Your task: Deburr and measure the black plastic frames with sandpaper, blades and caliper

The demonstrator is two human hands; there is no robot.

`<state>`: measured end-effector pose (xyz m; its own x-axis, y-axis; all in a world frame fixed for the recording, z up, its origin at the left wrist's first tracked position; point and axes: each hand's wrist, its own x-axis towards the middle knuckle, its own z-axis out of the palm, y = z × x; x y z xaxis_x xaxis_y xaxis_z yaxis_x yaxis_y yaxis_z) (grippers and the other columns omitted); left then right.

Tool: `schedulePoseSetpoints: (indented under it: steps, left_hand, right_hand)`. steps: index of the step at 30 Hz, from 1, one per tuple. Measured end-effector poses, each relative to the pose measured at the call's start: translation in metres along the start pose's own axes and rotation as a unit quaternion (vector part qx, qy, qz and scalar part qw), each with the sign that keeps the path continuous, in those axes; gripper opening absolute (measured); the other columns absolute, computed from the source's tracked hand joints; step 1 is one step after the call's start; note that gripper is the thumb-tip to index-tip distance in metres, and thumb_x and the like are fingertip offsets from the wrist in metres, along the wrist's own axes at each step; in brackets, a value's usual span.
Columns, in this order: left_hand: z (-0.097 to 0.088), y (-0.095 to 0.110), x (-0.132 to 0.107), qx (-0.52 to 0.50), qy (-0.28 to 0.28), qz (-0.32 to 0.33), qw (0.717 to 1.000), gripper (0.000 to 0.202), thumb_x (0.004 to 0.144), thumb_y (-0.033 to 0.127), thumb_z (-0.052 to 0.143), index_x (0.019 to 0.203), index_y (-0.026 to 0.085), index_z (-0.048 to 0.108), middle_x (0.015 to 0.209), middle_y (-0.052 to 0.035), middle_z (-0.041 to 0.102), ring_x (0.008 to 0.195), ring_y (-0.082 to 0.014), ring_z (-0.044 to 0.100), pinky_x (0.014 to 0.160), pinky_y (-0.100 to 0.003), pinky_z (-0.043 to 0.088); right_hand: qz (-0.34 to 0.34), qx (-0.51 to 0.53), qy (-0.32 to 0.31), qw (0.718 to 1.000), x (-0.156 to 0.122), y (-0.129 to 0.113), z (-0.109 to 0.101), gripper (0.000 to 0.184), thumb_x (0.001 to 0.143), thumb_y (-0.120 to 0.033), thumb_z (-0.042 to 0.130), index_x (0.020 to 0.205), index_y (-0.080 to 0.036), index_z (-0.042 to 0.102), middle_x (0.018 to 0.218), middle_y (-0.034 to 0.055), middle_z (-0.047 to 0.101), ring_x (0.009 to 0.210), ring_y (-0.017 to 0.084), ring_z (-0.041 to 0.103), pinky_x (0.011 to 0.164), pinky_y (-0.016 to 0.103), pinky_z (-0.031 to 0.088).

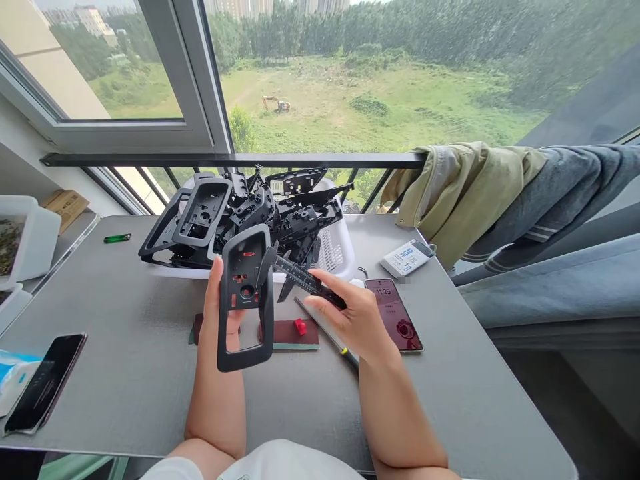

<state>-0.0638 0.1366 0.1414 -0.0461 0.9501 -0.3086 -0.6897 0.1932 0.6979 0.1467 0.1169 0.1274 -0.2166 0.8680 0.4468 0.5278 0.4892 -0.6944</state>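
Observation:
My left hand (pixel 214 293) is closed on a black plastic frame (pixel 246 360), held upright and a little tilted above the table. The frame has a recessed panel with slots and a round hole in its upper part and an opening below. Some of my left fingers are hidden behind it. In my right hand (pixel 353 310) is a dark caliper (pixel 310 279) with white scale markings. Its jaws reach the frame's right edge near the top; whether they touch it I cannot tell. Behind both hands stands a white basket (pixel 345 250) heaped with black plastic parts (pixel 260 207).
Under my hands lie dark red sanding pads (pixel 285 337), a small red piece (pixel 300 327) and a yellow-banded tool (pixel 345 350). Phones (pixel 397 313) lie at right and left. A white box (pixel 406 259), a green lighter (pixel 117 238) and clothes on the railing (pixel 300 160) surround the table.

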Motion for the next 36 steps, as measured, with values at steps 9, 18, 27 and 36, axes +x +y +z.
schedulePoseSetpoints:
  steps: [9, 18, 27, 36]
  left_hand:
    - [-0.005, 0.001, 0.001, -0.009, 0.007, -0.030, 0.999, 0.041, 0.087, 0.052, 0.055, 0.093, 0.016, 0.074, 0.079, -0.0088, 0.077, 0.062, -0.0225, 0.073, 0.053, -0.032, 0.061]
    - [0.005, 0.003, -0.002, -0.034, 0.001, -0.072, 0.997, 0.041, 0.092, 0.045, 0.049, 0.083, 0.014, 0.074, 0.073, -0.0063, 0.077, 0.058, -0.0211, 0.073, 0.052, -0.030, 0.061]
    - [0.005, 0.005, -0.001, -0.057, 0.003, -0.094, 0.994, 0.048, 0.097, 0.042, 0.039, 0.079, 0.013, 0.074, 0.071, -0.0072, 0.077, 0.055, -0.0190, 0.071, 0.043, -0.024, 0.055]
    - [0.011, 0.006, -0.005, -0.042, -0.020, -0.074, 0.996, 0.045, 0.098, 0.040, 0.040, 0.084, 0.012, 0.073, 0.061, -0.0038, 0.073, 0.042, -0.0142, 0.065, 0.038, -0.020, 0.050]
  right_hand:
    - [-0.065, -0.060, -0.015, 0.996, 0.001, 0.007, 0.003, 0.033, 0.098, -0.034, 0.052, 0.126, -0.019, 0.059, 0.075, 0.0013, 0.060, 0.053, 0.012, 0.048, 0.052, 0.024, 0.042]
    - [-0.142, -0.058, 0.041, 0.987, 0.003, 0.014, 0.006, 0.029, 0.095, -0.028, 0.058, 0.123, -0.020, 0.064, 0.065, -0.0023, 0.055, 0.051, 0.011, 0.046, 0.051, 0.022, 0.039]
    - [-0.147, -0.038, 0.036, 0.988, 0.002, 0.013, 0.008, 0.032, 0.096, -0.028, 0.056, 0.128, -0.022, 0.059, 0.064, -0.0048, 0.047, 0.048, 0.009, 0.036, 0.047, 0.020, 0.034]
    - [-0.128, -0.024, 0.018, 0.991, 0.001, 0.012, 0.006, 0.030, 0.095, -0.027, 0.059, 0.124, -0.020, 0.062, 0.071, -0.0007, 0.061, 0.051, 0.010, 0.045, 0.049, 0.021, 0.040]
